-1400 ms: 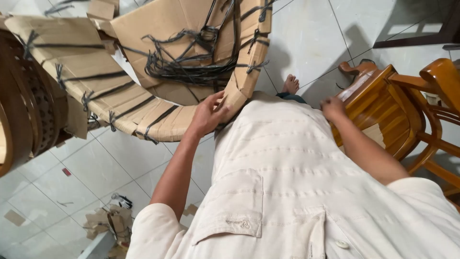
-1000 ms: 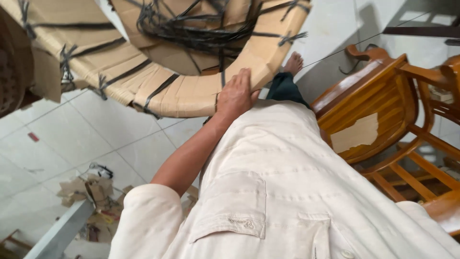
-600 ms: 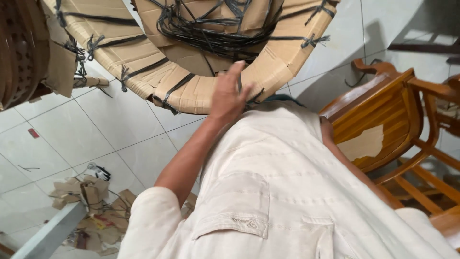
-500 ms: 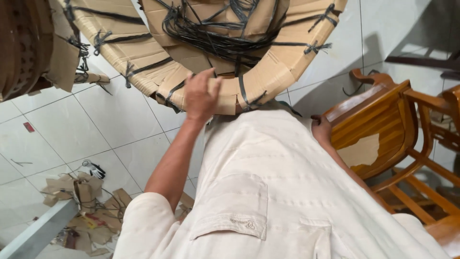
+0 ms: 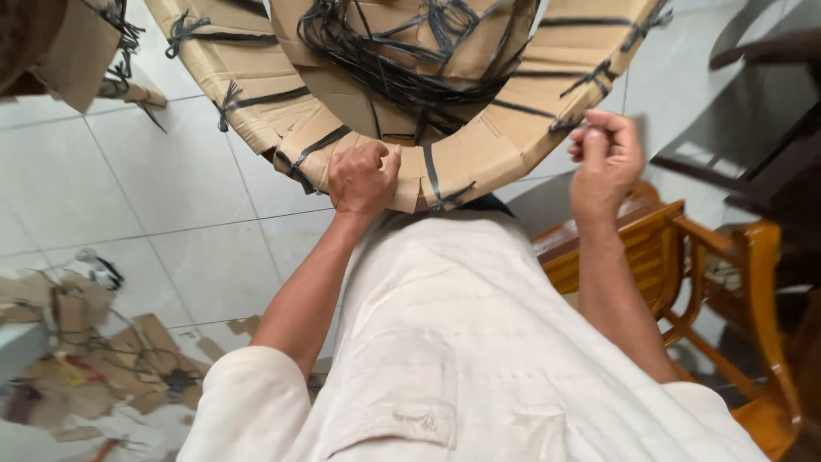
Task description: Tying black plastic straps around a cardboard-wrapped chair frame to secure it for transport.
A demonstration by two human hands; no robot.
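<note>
Left hand (image 5: 363, 177) clamped on the lower rim of a curved cardboard-wrapped ring (image 5: 479, 158), brown, bound with black straps (image 5: 432, 175), held over white floor tiles (image 5: 154, 184); right hand (image 5: 605, 158) curled loosely beside it, apparently empty, above a wooden chair (image 5: 710, 274).

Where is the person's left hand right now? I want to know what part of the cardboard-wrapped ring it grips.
In the head view the left hand grips the lower rim of the cardboard-wrapped ring, left of centre, beside a black strap.
</note>
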